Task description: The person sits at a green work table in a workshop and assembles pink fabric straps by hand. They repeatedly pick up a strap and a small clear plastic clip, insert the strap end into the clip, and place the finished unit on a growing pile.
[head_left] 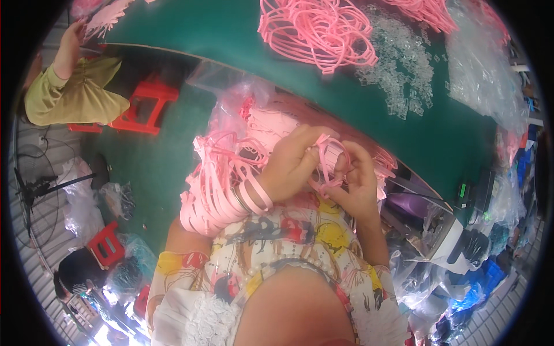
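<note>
Between my two hands, above my lap, is a thin pink strap [324, 167] bent into a loop. My left hand [290, 162] is closed on its left side, thumb and fingers pinched together. The fingers of my right hand [359, 180] are curled round the loop's right side. Many pink strap loops [210, 199] hang around my left forearm, beside a bracelet at the wrist. Behind my hands lies a bundle of pale pink straps [272, 128], partly covered by my left hand. Whether a small fitting sits between my fingertips is too fine to make out.
A green table [404, 138] curves across ahead, bearing a heap of pink straps [317, 32], clear plastic buckles [401, 60] and a clear plastic bag [485, 69]. At far left, a person in yellow-green clothing [75, 95] is near a red stool [153, 106]. Bags and boxes crowd the right.
</note>
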A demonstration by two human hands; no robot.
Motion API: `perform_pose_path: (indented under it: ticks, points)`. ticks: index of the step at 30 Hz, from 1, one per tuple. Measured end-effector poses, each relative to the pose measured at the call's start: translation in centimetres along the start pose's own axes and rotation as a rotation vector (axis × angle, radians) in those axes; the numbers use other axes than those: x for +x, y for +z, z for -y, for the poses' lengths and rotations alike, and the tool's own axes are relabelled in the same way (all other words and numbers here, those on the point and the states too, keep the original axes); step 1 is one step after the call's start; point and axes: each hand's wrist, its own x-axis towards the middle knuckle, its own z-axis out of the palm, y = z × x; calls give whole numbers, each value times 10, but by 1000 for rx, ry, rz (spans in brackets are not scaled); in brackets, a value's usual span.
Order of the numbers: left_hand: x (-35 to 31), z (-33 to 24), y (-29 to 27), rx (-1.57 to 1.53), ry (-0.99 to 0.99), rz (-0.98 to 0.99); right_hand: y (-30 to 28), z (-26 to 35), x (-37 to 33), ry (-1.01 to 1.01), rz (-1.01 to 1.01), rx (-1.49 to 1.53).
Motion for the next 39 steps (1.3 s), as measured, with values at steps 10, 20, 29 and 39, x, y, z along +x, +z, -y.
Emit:
perform_pose_path:
  ticks: [10,20,29,39]
  points:
    - [3,-10,-19,175,-55,31,-7,5,3,-55,20,-538]
    - [1,1,-11,229,79,-40,32,27,29,-224,-67,-973]
    - [-8,4,-45,-642,-579,173,-1,55,33,-101,125,-808]
    - [-2,5,-50,-449,-487,331,-24,35,34,-24,244,-741]
